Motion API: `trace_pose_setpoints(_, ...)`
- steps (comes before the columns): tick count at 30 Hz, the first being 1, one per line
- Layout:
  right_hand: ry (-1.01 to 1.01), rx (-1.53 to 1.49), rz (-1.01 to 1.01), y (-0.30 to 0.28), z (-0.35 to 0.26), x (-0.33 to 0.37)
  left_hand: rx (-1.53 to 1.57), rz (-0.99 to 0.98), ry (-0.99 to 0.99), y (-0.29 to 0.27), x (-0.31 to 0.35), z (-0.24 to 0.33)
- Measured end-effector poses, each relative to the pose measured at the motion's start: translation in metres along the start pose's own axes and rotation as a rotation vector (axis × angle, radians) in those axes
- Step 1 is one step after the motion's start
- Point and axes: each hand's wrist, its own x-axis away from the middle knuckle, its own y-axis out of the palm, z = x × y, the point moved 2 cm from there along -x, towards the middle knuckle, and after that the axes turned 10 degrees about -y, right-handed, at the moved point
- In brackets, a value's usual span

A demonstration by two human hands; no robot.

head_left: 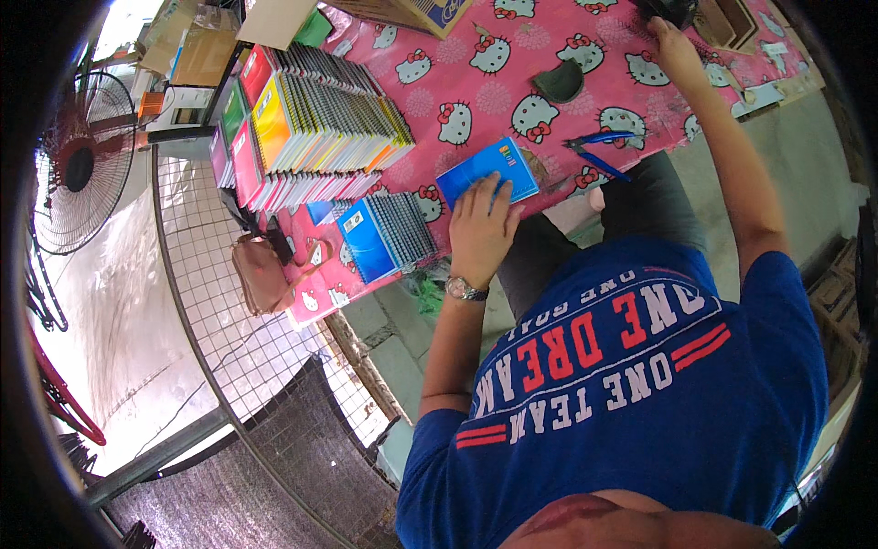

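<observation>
My left hand (483,224) lies flat on a small blue notebook (512,169) at the table's near edge, its fingers stretched over the cover. Far off to the right, my right hand (677,53) reaches to a black bundle (675,9) at the top of the view. Its fingers look bent together; what they grip is partly hidden and too small to name. Thin dark wire-like lines show beside those fingertips. Between the hands are blue-handled pliers (599,151) and a dark green half-round piece (560,82).
Tall stacks of spiral notebooks (315,119) in several colours stand on the left of the pink patterned table (448,82). Closer in is a row of blue spiral notebooks (389,236). A wooden tray (727,23) sits far right. A brown bag (262,274) hangs at the left edge, near a fan (80,169).
</observation>
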Motion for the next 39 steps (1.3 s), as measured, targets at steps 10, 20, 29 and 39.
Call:
trace_pose_setpoints(10, -0.335, -0.398, -0.127, -0.044, -0.182, 0.028, -0.170, -0.015, 0.111, -0.006, -0.003, 0.000)
trace_pose_setpoints(20, -0.304, -0.548, -0.198, -0.041, -0.205, 0.027, -0.050, -0.149, 0.065, -0.021, -0.005, -0.009)
trace_pose_setpoints(29, -0.320, -0.819, -0.210, -0.052, -0.242, 0.028, -0.047, 0.074, -0.089, -0.027, -0.039, -0.004)
trace_pose_setpoints(39, -0.489, -0.902, -0.146, -0.042, -0.239, 0.022, 0.030, 0.076, -0.070, -0.026, -0.041, -0.008)
